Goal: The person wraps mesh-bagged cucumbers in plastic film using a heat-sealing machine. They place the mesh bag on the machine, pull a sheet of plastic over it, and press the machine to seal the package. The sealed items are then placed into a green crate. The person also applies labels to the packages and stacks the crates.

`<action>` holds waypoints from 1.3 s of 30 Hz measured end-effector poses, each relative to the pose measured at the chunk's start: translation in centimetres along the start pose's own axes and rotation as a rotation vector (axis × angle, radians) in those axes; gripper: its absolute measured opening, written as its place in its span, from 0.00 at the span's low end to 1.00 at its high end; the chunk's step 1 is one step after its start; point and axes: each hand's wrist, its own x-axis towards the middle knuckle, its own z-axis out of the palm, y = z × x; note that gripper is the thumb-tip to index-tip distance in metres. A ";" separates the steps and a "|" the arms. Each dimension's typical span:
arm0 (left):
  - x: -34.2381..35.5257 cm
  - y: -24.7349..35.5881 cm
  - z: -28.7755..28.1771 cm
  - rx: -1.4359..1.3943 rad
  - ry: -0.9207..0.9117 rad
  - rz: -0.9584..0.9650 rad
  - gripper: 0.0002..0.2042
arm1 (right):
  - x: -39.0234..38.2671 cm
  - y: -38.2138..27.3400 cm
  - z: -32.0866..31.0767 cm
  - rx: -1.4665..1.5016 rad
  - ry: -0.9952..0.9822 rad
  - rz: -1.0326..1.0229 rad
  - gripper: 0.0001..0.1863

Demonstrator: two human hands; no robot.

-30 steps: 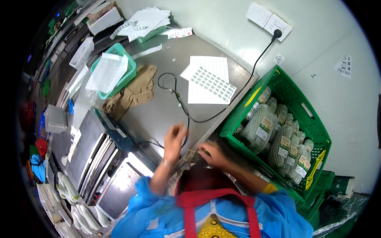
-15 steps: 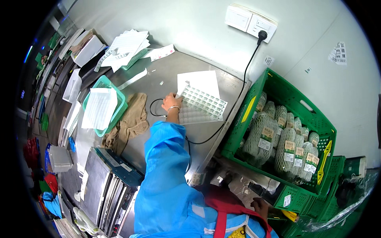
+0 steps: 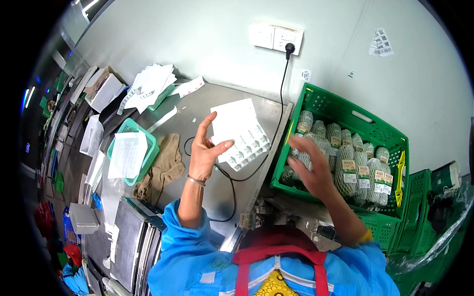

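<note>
My left hand (image 3: 201, 159) is over the metal table, its index finger raised and its thumb across the left edge of a label sheet (image 3: 249, 147). The sheet carries rows of small green-and-white stickers and looks lifted and tilted. The other fingers are hidden, apparently behind it. Beneath lies plain white paper (image 3: 238, 109). My right hand (image 3: 316, 170) is in front of the green crate (image 3: 382, 130), thumb and fingers apart, with nothing visible in it. Inside the crate are several bundles (image 3: 345, 177) in white foam netting, many bearing brown-and-white labels.
A black cable (image 3: 283, 84) runs from the wall socket (image 3: 276, 37) across the table (image 3: 217, 96). To the left are a brown cloth (image 3: 165, 160), a turquoise basket (image 3: 154, 148) with paper on it, and stacked dark trays (image 3: 129, 241). A yellow strip (image 3: 400, 177) hangs on the crate.
My left hand has drawn back with the label sheet, which looks lifted and turned. My right hand has risen from low by my body to the crate's front. The view has shifted right.
</note>
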 end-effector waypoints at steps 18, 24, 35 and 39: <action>-8.1 0.7 5.2 0.247 0.031 0.122 0.24 | -1.8 -1.7 0.3 0.274 -0.105 0.172 0.13; -7.7 1.5 6.6 0.315 -0.035 0.062 0.22 | -2.6 -3.3 -1.9 -0.041 -0.102 0.163 0.09; -7.5 0.7 7.5 0.165 -0.070 0.210 0.07 | -4.7 -2.4 -4.0 0.382 -0.201 0.485 0.04; -8.3 0.7 8.2 0.064 -0.104 -0.047 0.07 | -4.5 -2.4 -4.4 0.336 -0.162 0.324 0.09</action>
